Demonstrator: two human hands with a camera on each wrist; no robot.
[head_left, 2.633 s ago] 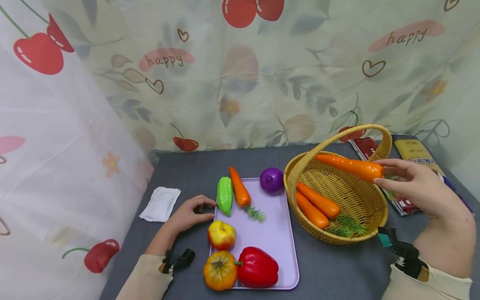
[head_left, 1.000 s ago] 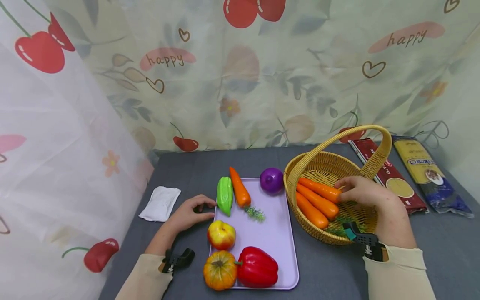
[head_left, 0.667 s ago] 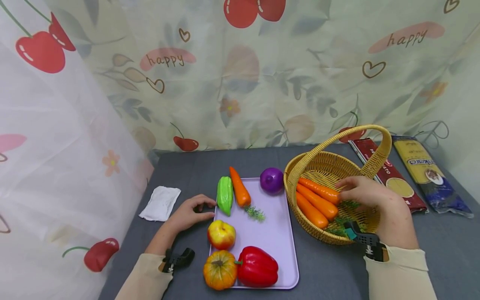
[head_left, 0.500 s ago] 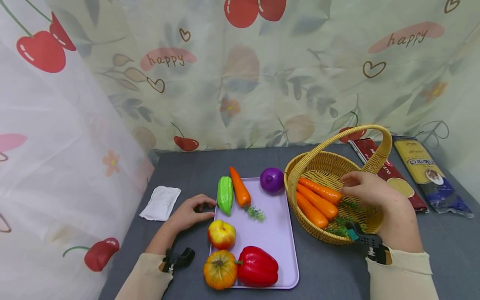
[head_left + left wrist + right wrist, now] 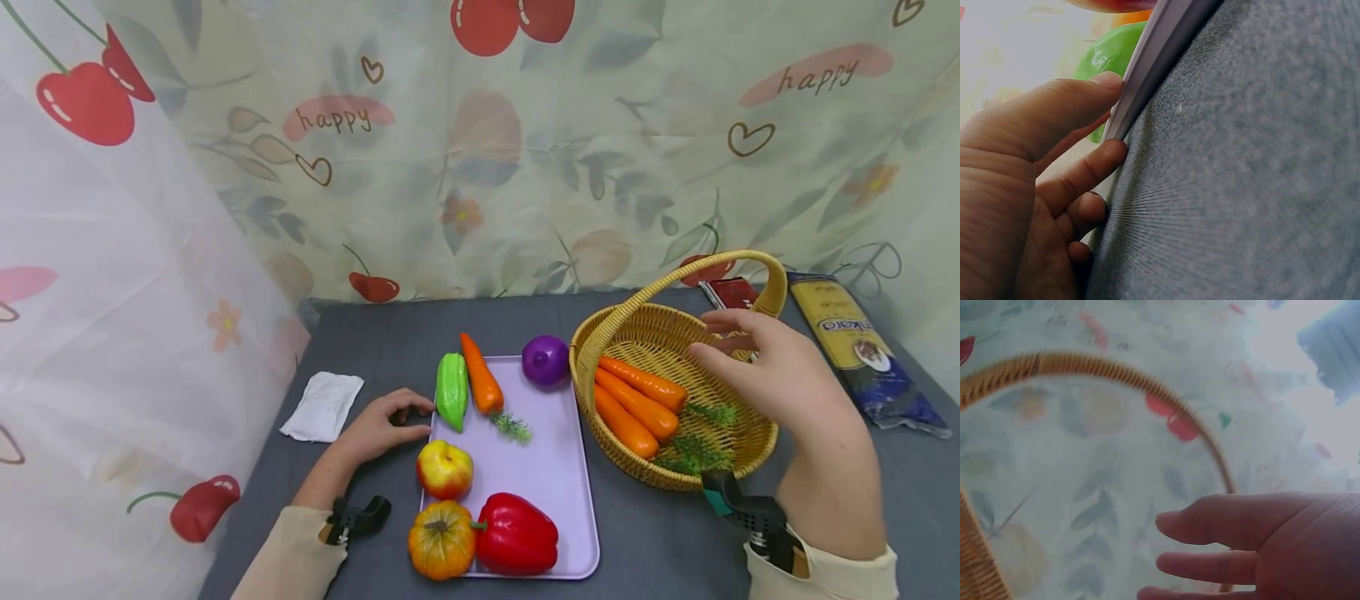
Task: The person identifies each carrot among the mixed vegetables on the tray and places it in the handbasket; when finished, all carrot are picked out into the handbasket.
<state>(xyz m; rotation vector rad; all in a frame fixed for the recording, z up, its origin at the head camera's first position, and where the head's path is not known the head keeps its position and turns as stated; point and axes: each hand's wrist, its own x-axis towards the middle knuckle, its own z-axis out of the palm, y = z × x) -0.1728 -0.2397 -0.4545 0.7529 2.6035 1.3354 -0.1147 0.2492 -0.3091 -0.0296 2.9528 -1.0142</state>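
My right hand hovers over the right side of the wicker basket, fingers apart and holding nothing. In the right wrist view, its thumb and fingers point toward the basket handle. Three orange carrots with green tops lie side by side in the basket. My left hand rests at the left edge of the lilac tray. In the left wrist view, the thumb touches the tray rim and a fingertip lies beside it, low by the cloth. Near that hand, a green ridged vegetable lies on the tray.
Also on the tray are a carrot, a purple onion-like ball, a yellow-red apple, a small pumpkin and a red bell pepper. A white packet lies left; pasta packs lie behind the basket.
My right hand set a third carrot down in the basket beside the other two, let go, and rose back to the right. My left hand stayed put.
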